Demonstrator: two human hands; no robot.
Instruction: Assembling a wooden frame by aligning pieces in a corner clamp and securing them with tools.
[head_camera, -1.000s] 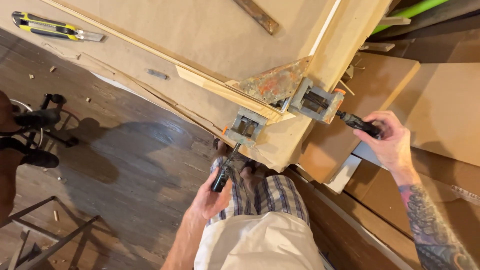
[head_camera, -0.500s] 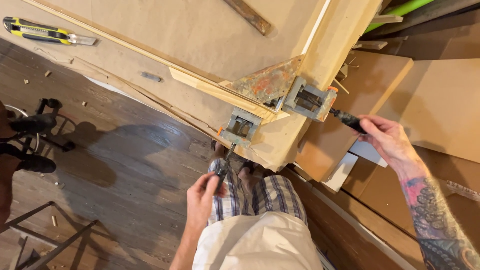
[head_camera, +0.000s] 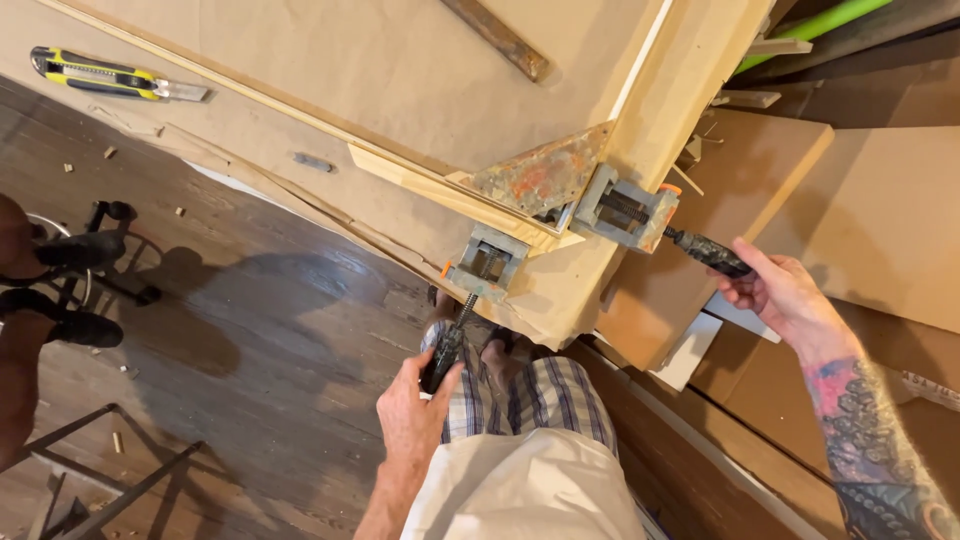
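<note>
Left hand clenched on near black screw handle of corner clamp; right hand grasping far handle; wooden frame corner pinched between.

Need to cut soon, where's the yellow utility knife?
The yellow utility knife lies at the head view's top left, on the brown paper-covered bench.

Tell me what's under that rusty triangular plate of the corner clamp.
Under the triangular plate, two wooden strips meet at a corner on brown paper. The joint itself is covered by the plate.
</note>
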